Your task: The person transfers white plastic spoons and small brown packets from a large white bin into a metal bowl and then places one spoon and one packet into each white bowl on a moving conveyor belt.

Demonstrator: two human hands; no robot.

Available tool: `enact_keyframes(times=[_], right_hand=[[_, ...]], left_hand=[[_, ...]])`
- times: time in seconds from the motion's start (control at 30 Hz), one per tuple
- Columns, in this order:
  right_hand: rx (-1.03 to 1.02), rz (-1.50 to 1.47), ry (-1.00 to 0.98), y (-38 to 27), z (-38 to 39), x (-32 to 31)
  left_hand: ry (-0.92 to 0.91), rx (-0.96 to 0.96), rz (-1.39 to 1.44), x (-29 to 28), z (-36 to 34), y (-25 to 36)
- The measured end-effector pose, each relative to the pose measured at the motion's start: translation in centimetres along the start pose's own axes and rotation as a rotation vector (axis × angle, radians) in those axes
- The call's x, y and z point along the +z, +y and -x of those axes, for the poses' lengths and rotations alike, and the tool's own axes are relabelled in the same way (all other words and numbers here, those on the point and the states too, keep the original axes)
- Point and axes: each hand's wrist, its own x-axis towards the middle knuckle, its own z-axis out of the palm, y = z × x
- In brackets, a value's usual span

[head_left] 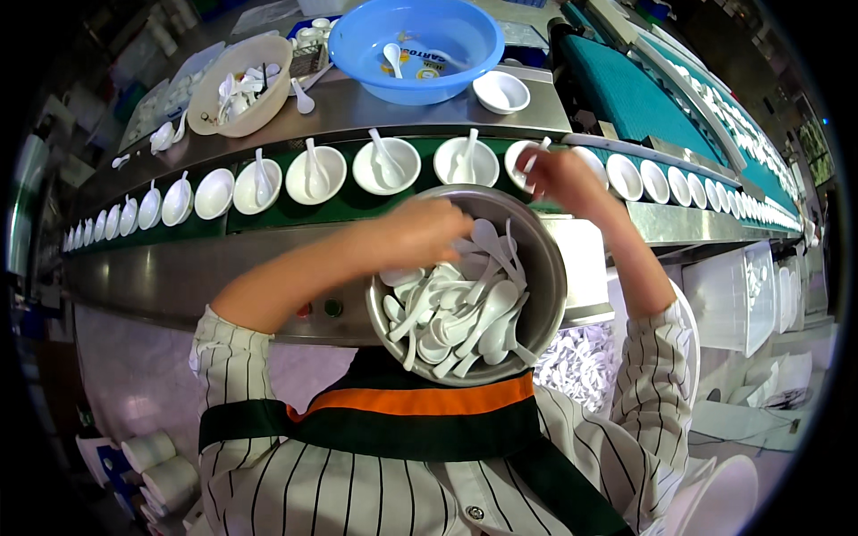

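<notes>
My right hand (pixel 563 181) is over a white bowl (pixel 516 161) on the green conveyor belt (pixel 357 208), its fingers closed on a white spoon (pixel 545 143) whose handle tip shows above them. Slightly blurred, my left hand (pixel 429 228) dips fingers-first into the far side of a round metal basin (pixel 556 290). That basin is heaped with white spoons (pixel 447 308). The left fingers are curled together, and what they hold, if anything, is hidden. Left of my right hand, several bowls each have a spoon leaning in them, such as this bowl (pixel 466 163).
One bowl (pixel 214 194) in the left part of the row has no spoon. Bowls without spoons (pixel 624 178) line the belt to the right. Beyond stand a blue tub (pixel 416 89), a cream basin (pixel 241 125) and a small white bowl (pixel 501 92). A teal conveyor (pixel 617 85) runs at upper right.
</notes>
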Motion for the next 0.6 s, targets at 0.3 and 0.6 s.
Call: enact_keyframes(times=[0.3,0.6], right_hand=[[-0.287,0.493,-0.115,1.1,5.5,8.3],[-0.059,-0.011,0.028,1.0,6.1,7.0]], left_hand=[[0.281,0.025,-0.086,-0.2,2.9,-3.1],[1.238,-1.228,-0.19,1.9,24.7,-30.2]])
